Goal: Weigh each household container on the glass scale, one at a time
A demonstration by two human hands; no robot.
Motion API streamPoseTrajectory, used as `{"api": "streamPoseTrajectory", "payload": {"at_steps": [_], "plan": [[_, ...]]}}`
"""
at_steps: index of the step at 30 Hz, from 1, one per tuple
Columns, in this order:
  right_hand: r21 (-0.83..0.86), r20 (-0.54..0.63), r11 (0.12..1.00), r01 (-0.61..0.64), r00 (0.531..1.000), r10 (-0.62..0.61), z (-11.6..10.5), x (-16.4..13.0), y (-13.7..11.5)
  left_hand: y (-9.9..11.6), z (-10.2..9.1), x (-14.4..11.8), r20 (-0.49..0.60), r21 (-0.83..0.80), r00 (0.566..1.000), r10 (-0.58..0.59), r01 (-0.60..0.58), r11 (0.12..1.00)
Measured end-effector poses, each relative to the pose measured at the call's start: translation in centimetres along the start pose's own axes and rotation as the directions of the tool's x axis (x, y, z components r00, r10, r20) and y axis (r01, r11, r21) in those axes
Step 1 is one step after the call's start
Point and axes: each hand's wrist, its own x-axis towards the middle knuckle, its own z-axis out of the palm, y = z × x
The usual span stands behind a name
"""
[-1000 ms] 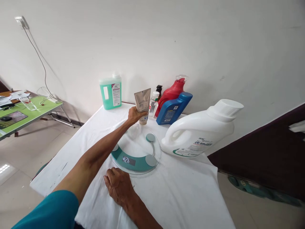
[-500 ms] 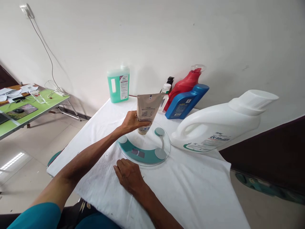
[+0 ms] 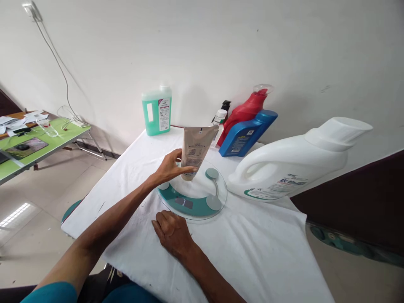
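Observation:
A beige squeeze tube (image 3: 197, 147) stands cap down, leaning a little, over the glass bathroom scale (image 3: 197, 209). Its lower end appears to rest on the scale's glass. My left hand (image 3: 173, 167) is around the tube's lower part, thumb across the front and fingers partly hidden behind it. The scale has a teal band and a small dark display (image 3: 184, 203) with a faint lit mark that I cannot read. My right hand (image 3: 173, 233) lies closed in a loose fist on the white cloth (image 3: 252, 248), just in front of the scale, with nothing visible in it.
A green liquid jug (image 3: 157, 111) stands at the back left. Behind the scale are a clear bottle (image 3: 218, 126), a red bottle (image 3: 248, 108) and a blue bottle (image 3: 248, 134). A large white detergent jug (image 3: 293, 160) stands at right. A green table (image 3: 63, 134) is far left.
My left hand has lowered the tube slightly toward the scale, and its grip looks looser. My right hand stays by the scale; the view has shifted a little.

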Motion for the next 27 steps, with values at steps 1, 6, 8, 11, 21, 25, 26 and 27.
{"api": "streamPoseTrajectory", "payload": {"at_steps": [1,6,8,11,21,25,26,27], "plan": [[0.003,-0.003,1.000,0.002,1.000,-0.002,0.0,0.0,0.0,-0.3,-0.5,-0.4,-0.036,-0.025,0.999,0.007,-0.008,1.000],[0.016,-0.048,1.000,0.012,0.999,-0.011,0.0,0.2,0.1,-3.5,-2.6,-3.2,-0.420,-0.131,0.902,-0.096,0.044,0.990],[0.019,-0.065,1.000,0.015,0.998,-0.014,0.0,0.2,0.1,-5.3,-3.0,-4.1,-0.525,-0.140,0.834,-0.168,0.110,0.984],[0.016,-0.076,1.000,0.025,0.997,-0.024,-0.1,0.2,0.0,-7.5,-3.2,-4.9,-0.525,-0.191,0.803,-0.282,0.212,0.959],[-0.007,-0.103,0.999,0.031,0.994,-0.032,-0.2,0.2,-0.2,-8.4,-3.3,-4.7,-0.491,-0.143,0.821,-0.292,0.254,0.957],[-0.011,-0.096,0.999,0.035,0.995,-0.036,-0.3,0.2,-0.2,-8.4,-3.3,-4.7,-0.490,-0.148,0.816,-0.308,0.270,0.951],[-0.010,-0.095,0.999,0.035,0.995,-0.036,-0.3,0.1,-0.2,-8.3,-3.3,-4.7,-0.488,-0.152,0.815,-0.312,0.272,0.950],[-0.008,-0.095,0.999,0.034,0.995,-0.035,-0.3,0.1,-0.2,-8.3,-3.3,-4.7,-0.487,-0.153,0.815,-0.314,0.274,0.950]]}}
